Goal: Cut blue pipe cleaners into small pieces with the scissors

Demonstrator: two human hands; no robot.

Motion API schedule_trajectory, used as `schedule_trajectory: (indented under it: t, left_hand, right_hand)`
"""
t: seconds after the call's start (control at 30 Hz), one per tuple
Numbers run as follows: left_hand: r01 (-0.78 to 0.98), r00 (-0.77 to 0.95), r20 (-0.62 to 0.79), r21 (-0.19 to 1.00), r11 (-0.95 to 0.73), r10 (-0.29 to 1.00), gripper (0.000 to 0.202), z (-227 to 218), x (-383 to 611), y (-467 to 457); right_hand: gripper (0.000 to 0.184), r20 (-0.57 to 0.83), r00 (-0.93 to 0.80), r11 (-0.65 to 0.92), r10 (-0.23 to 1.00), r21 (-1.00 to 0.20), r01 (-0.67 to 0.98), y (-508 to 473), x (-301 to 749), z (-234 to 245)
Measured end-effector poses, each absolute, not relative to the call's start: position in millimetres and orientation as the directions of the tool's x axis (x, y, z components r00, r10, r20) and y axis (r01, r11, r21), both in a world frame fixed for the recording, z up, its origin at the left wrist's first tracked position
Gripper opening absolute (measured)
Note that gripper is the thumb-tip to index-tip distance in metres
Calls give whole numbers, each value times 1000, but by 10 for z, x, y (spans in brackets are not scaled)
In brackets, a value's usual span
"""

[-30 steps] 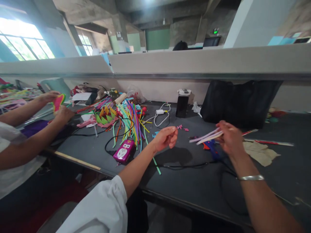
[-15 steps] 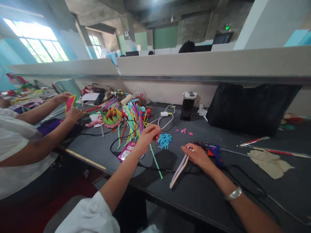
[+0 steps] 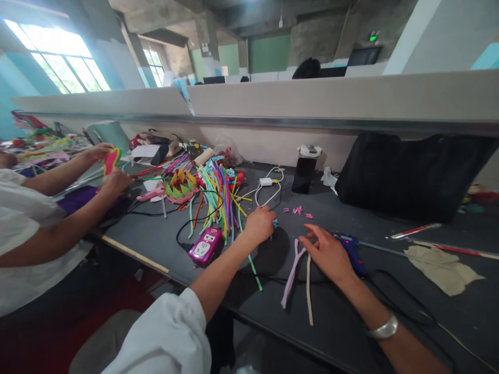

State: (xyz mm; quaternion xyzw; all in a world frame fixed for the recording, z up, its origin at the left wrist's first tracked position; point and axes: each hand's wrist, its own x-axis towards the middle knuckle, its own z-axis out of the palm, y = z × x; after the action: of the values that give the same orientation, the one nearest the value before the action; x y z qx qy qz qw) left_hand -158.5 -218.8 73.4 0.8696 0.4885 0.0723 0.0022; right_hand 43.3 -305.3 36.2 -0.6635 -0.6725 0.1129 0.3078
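Observation:
My left hand (image 3: 260, 226) is closed over the small blue cut pieces (image 3: 275, 224), and only a few of them show past its fingers. The fingertips themselves are hidden. My right hand (image 3: 328, 253) has its fingers apart and holds nothing. Just left of it, a lilac pipe cleaner (image 3: 289, 280) with a forked upper end lies on the dark table. A cream pipe cleaner (image 3: 309, 291) lies beside it, its top close to my right thumb. Behind that hand rests a blue glue gun (image 3: 353, 253).
A purple power socket (image 3: 206, 247) and a heap of coloured pipe cleaners (image 3: 220, 195) are on the left. Small pink pieces (image 3: 298, 210), a lidded cup (image 3: 306, 169) and a black bag (image 3: 409, 174) stand further back. A co-worker's hands (image 3: 115, 179) hold a pink-yellow piece.
My left hand has moved right and down onto the blue pieces. My right hand has let go of the lilac and cream pipe cleaners, which now lie apart, and its fingers have spread.

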Motion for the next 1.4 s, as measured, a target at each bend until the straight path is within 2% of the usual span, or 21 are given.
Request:
schedule_trajectory:
  t: [0.13, 0.27, 0.57, 0.67, 0.83, 0.9, 1.07, 1.23, 1.33, 1.4]
  left_hand:
    - [846, 529, 122, 6, -534, 840, 22, 606, -1517, -2181]
    - [843, 534, 115, -1, -538, 837, 23, 539, -1541, -2194]
    - [831, 513, 227, 110, -545, 828, 24, 597, -1527, -2258]
    - [820, 552, 145, 86, -566, 821, 24, 649, -1492, -2267]
    - [823, 567, -82, 2, -568, 820, 28, 827, -1376, -2220]
    - [805, 593, -77, 23, -593, 802, 30, 869, -1326, -2219]
    - [798, 573, 100, 158, -582, 813, 30, 779, -1240, -2320]
    - [659, 690, 61, 359, -661, 721, 20, 649, -1158, -2469]
    - [640, 731, 18, 329, -694, 682, 29, 588, -1103, -2557]
    - [652, 733, -9, 293, -699, 680, 26, 544, -1080, -2583]
  right_hand:
    - [38, 314, 76, 128, 946, -581, 804, -3035, 455, 348]
    - [32, 362, 78, 165, 929, -595, 786, -3042, 437, 357]
    - [26, 479, 49, 270, 877, -572, 774, -3045, 425, 398]
    - [27, 469, 14, 290, 883, -569, 769, -3044, 426, 396]
    - [25, 470, 18, 266, 882, -531, 805, -3036, 465, 413]
    - [26, 458, 14, 238, 889, -488, 840, -3027, 504, 414]
    - [24, 330, -11, 136, 944, -357, 924, -3017, 612, 401]
    - [24, 290, 6, 82, 957, -292, 953, -3035, 620, 408]
    - [25, 273, 28, 47, 962, -265, 963, -3046, 598, 418]
    - [25, 266, 35, 38, 963, -263, 964, -3049, 591, 422]
